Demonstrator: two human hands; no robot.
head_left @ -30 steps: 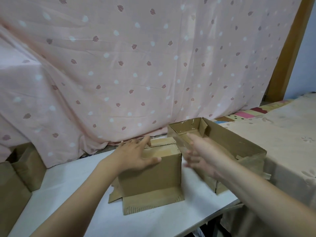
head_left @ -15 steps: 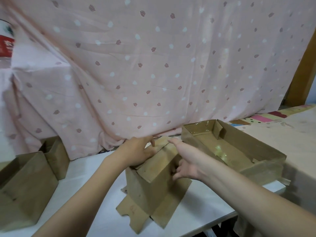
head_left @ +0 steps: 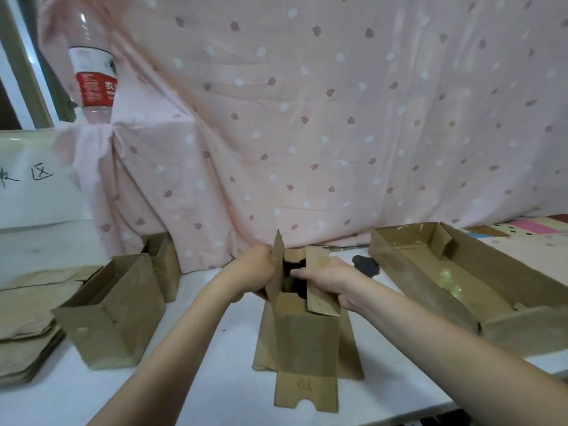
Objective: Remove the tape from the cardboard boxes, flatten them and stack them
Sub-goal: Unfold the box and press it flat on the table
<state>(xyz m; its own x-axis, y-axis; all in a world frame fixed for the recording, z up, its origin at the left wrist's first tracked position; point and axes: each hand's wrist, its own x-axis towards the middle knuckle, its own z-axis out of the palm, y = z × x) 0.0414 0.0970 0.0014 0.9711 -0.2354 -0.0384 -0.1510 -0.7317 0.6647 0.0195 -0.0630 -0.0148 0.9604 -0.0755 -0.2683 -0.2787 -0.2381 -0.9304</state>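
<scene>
i stand the small box point(head_left: 304, 336) on end in the middle of the white table point(head_left: 190, 392), bottom flaps splayed toward me, so its top faces up where i can work it open. my left hand point(head_left: 256, 270) curls its fingers around the raised flap at eleven o'clock of the box; my right hand point(head_left: 330, 279) pinches the flap at one o'clock, both pulling outward, i judge, to collapse it. counting: one box in hand, two open boxes point(head_left: 115, 309) at nine o'clock, one long shallow box point(head_left: 461, 287) at three o'clock, one stack of flattened cardboard point(head_left: 27, 321) far at nine. i see no tape on my box.
</scene>
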